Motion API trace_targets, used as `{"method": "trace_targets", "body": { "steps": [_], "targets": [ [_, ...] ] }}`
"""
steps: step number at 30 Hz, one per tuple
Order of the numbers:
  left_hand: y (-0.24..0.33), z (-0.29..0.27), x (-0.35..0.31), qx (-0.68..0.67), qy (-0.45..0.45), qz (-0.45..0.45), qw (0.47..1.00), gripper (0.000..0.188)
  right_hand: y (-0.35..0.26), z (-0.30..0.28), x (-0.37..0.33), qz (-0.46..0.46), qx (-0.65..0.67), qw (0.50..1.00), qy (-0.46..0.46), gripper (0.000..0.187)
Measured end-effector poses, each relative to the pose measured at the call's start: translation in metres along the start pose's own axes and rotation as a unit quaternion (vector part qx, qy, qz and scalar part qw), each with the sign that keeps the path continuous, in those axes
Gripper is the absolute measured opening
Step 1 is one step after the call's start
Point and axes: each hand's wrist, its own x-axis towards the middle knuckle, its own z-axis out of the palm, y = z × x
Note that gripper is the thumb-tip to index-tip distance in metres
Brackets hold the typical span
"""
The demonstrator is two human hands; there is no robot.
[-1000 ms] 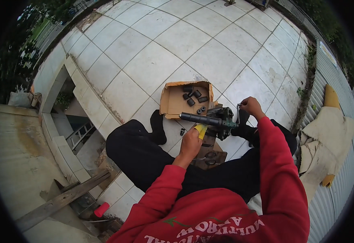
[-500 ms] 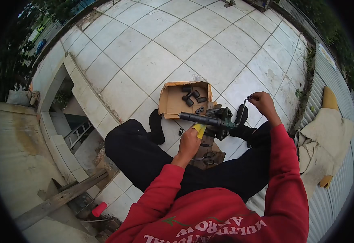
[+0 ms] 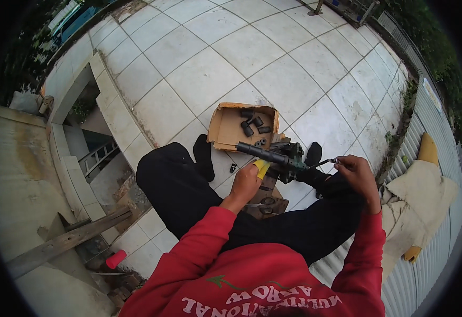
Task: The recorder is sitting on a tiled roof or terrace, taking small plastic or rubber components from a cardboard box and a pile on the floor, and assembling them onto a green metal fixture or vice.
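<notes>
A dark ribbed cylinder (image 3: 262,153) sticks out to the left from a green hand-cranked machine (image 3: 296,158) between my legs. My left hand (image 3: 246,182) is closed on a folded yellow piece (image 3: 262,168), cloth or abrasive paper, which touches the underside of the cylinder. On the right, the fingers of my right hand (image 3: 356,173) are closed round the grip of the bent metal crank (image 3: 323,162). Below the machine is a wooden base (image 3: 276,203), with a pair of scissors (image 3: 266,206) lying on it.
Just beyond the machine stands an open cardboard box (image 3: 225,129) holding several black cylinders (image 3: 248,129). One small dark piece (image 3: 233,168) lies on the tiled floor (image 3: 199,74). A beige cloth (image 3: 421,195) drapes over corrugated sheeting at right. A red cup (image 3: 116,259) sits lower left.
My right hand has swung the crank down and toward me, from pointing up to pointing right. My left hand keeps the yellow piece on the cylinder. The view has shifted slightly.
</notes>
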Motion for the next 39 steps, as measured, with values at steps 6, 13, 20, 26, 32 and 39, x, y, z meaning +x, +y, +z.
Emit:
{"method": "trace_targets", "body": {
  "steps": [6,13,20,26,32,39],
  "targets": [
    [0.012,-0.011,0.004,-0.033,0.037,0.020,0.999,0.015,-0.015,0.008,-0.028,0.062,0.062,0.993,-0.080,0.029],
    [0.020,-0.016,-0.004,0.002,0.028,0.034,0.999,0.012,-0.007,0.012,-0.039,0.059,0.057,0.994,-0.068,0.027],
    [0.014,-0.024,-0.009,0.026,0.001,0.021,0.999,0.024,-0.003,0.013,-0.039,0.055,0.094,0.988,-0.106,0.025],
    [0.031,-0.037,0.001,-0.034,0.013,0.080,0.996,0.027,0.010,0.023,-0.047,0.075,0.146,0.980,-0.109,0.024],
    [0.038,-0.036,0.003,-0.139,-0.033,-0.037,0.989,0.023,0.007,0.029,-0.059,0.101,0.124,0.977,-0.143,0.023],
    [0.040,-0.035,0.002,-0.182,-0.019,-0.076,0.980,0.018,0.030,0.055,-0.072,0.122,0.161,0.958,-0.201,0.023]
  ]
}}
